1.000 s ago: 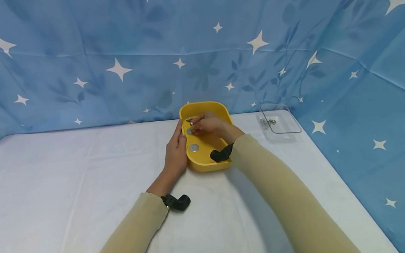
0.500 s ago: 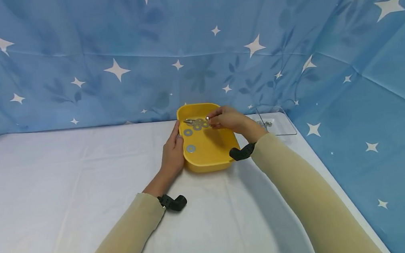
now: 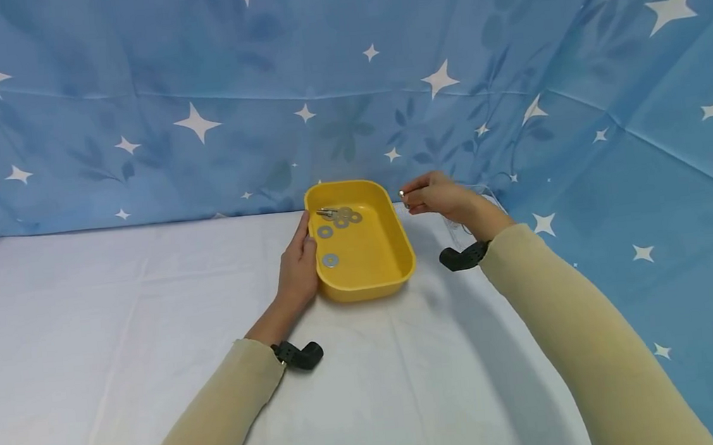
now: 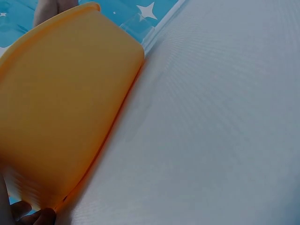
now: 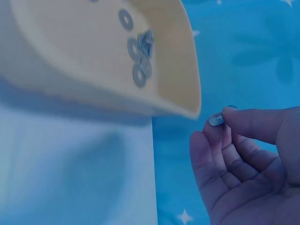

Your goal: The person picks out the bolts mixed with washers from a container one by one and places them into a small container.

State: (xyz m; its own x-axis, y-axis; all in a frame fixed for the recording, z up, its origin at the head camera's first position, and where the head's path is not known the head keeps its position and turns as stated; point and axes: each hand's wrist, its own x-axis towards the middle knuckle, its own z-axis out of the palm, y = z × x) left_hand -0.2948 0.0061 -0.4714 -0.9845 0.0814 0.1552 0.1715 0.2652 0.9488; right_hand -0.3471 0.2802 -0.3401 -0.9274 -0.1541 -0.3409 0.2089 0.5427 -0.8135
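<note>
A yellow plastic tray (image 3: 368, 250) stands on the white table. My left hand (image 3: 297, 270) holds its left side; in the left wrist view the fingertips (image 4: 44, 216) curl at the tray's lower edge. Inside the tray lie several flat metal washers (image 3: 330, 261) and a few small metal bolts (image 3: 326, 212) near the far left corner. Beyond the tray's right rim, my right hand (image 3: 440, 197) is raised. Its thumb and index finger pinch a small metal bolt (image 5: 216, 119), with the round end showing in the right wrist view.
A clear plastic box (image 4: 138, 28) stands at the back right of the table, mostly hidden behind my right hand in the head view. A blue star-patterned cloth (image 3: 190, 67) hangs along the back and right edges. The white-covered table (image 3: 119, 342) extends to the left.
My right hand has lifted out of the tray and moved right past its rim, carrying the bolt. The washers and bolts it covered now show. The left hand stays on the tray.
</note>
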